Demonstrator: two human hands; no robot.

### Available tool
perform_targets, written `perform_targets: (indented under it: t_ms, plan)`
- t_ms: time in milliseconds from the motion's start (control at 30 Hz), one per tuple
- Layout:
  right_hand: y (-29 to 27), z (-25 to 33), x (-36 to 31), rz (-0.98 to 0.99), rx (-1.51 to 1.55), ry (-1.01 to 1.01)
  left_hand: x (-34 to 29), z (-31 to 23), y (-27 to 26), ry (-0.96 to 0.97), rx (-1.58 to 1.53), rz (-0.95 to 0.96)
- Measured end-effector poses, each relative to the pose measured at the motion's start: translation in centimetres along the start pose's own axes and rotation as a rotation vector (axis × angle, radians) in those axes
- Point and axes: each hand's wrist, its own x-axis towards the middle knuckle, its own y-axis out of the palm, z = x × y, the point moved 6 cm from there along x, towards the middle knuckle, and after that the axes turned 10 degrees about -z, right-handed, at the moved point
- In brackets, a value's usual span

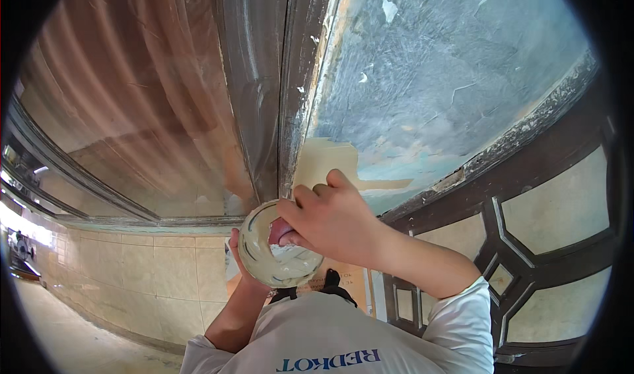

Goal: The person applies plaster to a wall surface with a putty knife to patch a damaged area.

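Note:
My left hand (pixel 242 258) holds a round, pale tub (pixel 249 255) from its left side, and part of that hand is hidden behind the tub. Whitish paste (pixel 287 266) coats the inside of the tub. My right hand (pixel 333 219) reaches over the rim, its fingers closed on a dark-red flat tool (pixel 279 230) whose lower end is down in the tub. The tool's exact kind cannot be made out. Just beyond my hands, a cream-coloured patch (pixel 325 157) covers the bottom corner of a worn blue-grey wall (pixel 449 64).
Left of the wall stands a dark wooden frame (pixel 254 77) around a pane with reddish-brown curtains (pixel 132 77) behind it. A dark door or grille with pale panels (pixel 555 202) closes in on the right. Cream tiles (pixel 152 268) line the lower left wall. Cardboard (pixel 353 285) lies below the tub.

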Motion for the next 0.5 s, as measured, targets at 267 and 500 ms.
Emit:
perform_targets:
  t_ms: [267,500]
  plan:
    - [-1.3,-3.8,-1.0,-0.042,0.000,0.161,-0.9,0.9,-2.2,0.018,0.049,-0.293]
    - [0.7,-7.6,-4.9,0.146,0.256,0.338,-0.3,2.7,-3.0,0.002,0.039,-0.129]
